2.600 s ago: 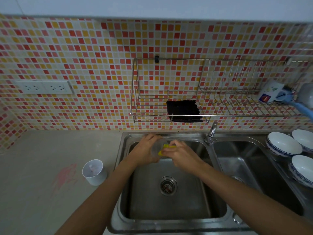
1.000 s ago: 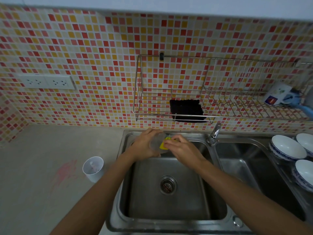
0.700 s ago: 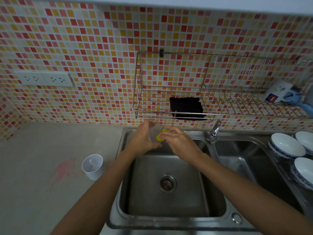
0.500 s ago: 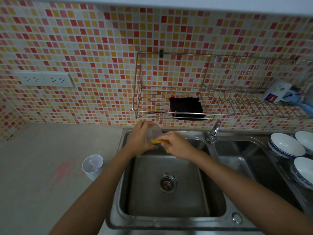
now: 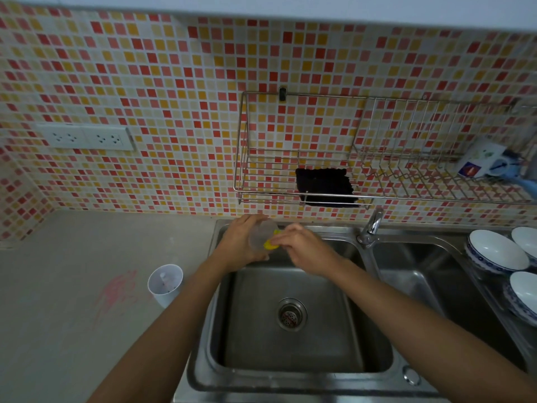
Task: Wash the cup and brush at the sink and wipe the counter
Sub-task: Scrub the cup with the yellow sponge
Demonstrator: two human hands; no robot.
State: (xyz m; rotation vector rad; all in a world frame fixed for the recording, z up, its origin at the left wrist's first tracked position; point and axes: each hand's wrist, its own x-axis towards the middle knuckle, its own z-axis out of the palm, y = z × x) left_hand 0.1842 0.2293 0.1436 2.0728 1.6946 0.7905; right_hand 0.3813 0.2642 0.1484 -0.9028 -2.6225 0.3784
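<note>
Mosaic tiles back a steel sink (image 5: 203, 330) whose left basin fills the centre. Over its far rim, at 12 o'clock, the left hand (image 5: 239, 245) grips a clear cup (image 5: 261, 234); the right hand (image 5: 305, 248), at the cup's 3 o'clock, pinches a yellow brush (image 5: 269, 244) against its mouth. Pink smears (image 5: 116, 289) mark the counter (image 5: 72, 315) at 9 o'clock, beside a white cup (image 5: 165, 285).

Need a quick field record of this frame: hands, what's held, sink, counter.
left hand: grips clear plastic cup over left basin
right hand: presses yellow sponge at the cup's mouth
steel double sink: left basin holds nothing loose; tap not running
grey counter: pink smear, white cup upright
wall rack: black cloth
</note>
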